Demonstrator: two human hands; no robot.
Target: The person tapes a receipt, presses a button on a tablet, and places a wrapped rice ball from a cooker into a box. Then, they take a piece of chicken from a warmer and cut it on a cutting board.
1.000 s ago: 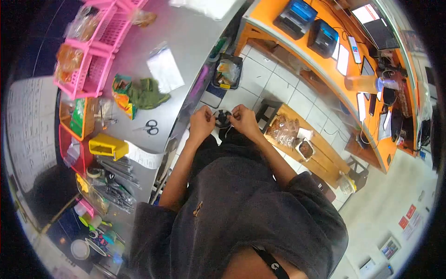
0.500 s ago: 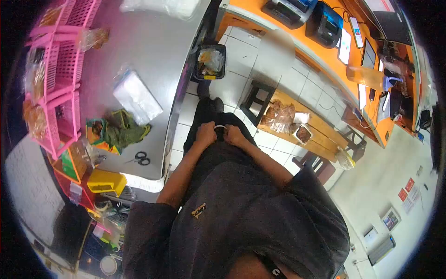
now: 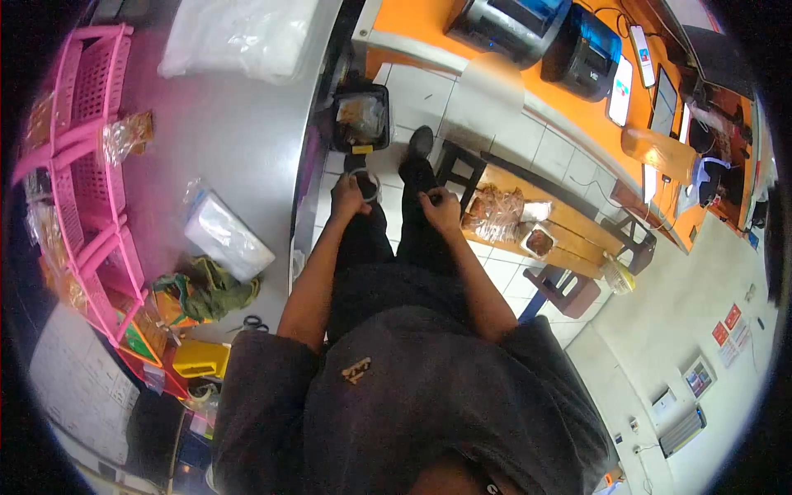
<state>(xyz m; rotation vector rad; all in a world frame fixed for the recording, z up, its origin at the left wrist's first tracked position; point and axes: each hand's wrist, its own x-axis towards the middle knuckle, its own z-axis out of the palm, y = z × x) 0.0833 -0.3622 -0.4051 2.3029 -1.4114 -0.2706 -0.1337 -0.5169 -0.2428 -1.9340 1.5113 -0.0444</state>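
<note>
My left hand (image 3: pixel 348 198) is closed on a roll of tape (image 3: pixel 373 175), a round pale-rimmed ring with a dark middle, held above my left leg. Apart from it, my right hand (image 3: pixel 444 212) hovers by my right leg with thumb and fingers pinched together. Something small and dark shows at those fingertips, too unclear to name. Below both hands are dark trousers and the tiled floor (image 3: pixel 412 95).
On the left, a metal table (image 3: pixel 239 132) bears plastic bags (image 3: pixel 229 235), a green cloth bundle (image 3: pixel 216 289), scissors (image 3: pixel 252 323) and pink baskets (image 3: pixel 91 173). A black bin (image 3: pixel 360 117) stands ahead. A wooden bench (image 3: pixel 577 239) with food packs and an orange desk (image 3: pixel 412 18) lie right.
My hands have moved apart and forward from near my waist; the ring now stays with my left hand. My right foot has come into sight ahead. The view has shifted.
</note>
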